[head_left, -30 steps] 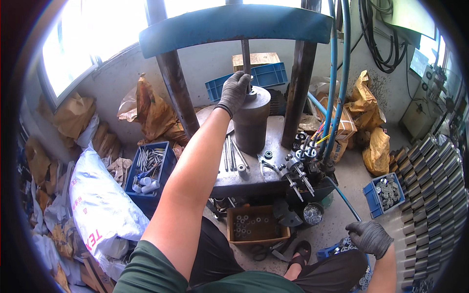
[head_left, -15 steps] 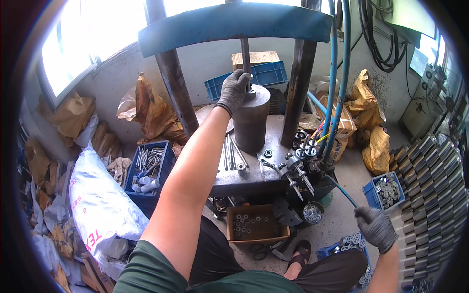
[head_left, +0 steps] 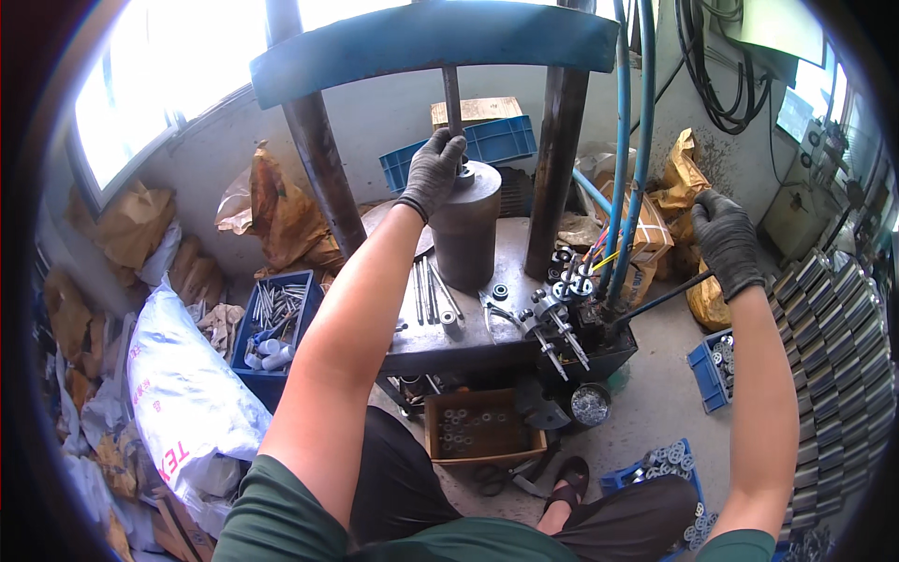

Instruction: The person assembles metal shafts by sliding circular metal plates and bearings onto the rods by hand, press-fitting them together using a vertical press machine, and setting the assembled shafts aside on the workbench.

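My left hand, in a dark grey glove, is closed around the lower end of an upright metal rod. The fingers hide part of it, just above a thick steel cylinder on the press table. A small dark ring-like part shows beside the fingertips on the cylinder's top. My right hand, gloved as well, is closed at the raised end of a long lever on the table's right side; the palm hides the lever's tip.
On the metal table lie several thin rods, a black ring, pliers and shafts with pulleys. Press columns and blue hoses stand close by. A box of rings sits below; stacked metal pieces are at right.
My right hand has risen with the lever, which slanted downward before and now slants upward. My left hand stays at the rod above the cylinder. The view has shifted slightly.
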### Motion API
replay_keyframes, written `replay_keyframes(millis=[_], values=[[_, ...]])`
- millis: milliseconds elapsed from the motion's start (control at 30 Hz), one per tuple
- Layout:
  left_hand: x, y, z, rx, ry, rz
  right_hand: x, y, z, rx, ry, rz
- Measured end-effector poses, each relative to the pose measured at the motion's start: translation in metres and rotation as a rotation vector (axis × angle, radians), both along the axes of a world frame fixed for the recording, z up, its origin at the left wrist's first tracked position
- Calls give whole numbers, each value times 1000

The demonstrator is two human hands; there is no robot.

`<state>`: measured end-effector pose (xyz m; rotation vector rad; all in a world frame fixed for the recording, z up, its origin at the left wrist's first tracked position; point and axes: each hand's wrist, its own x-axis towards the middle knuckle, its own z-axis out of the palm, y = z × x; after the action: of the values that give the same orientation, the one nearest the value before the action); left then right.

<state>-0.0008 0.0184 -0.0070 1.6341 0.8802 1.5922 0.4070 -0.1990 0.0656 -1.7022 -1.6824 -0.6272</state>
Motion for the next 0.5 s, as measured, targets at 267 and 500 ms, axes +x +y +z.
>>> replay_keyframes(millis=[267, 500], values=[[14, -43, 6, 5, -4, -50, 20, 0, -4, -136, -29, -178], [51, -192, -60, 224, -263, -381, 16, -23, -7, -120, 79, -88]])
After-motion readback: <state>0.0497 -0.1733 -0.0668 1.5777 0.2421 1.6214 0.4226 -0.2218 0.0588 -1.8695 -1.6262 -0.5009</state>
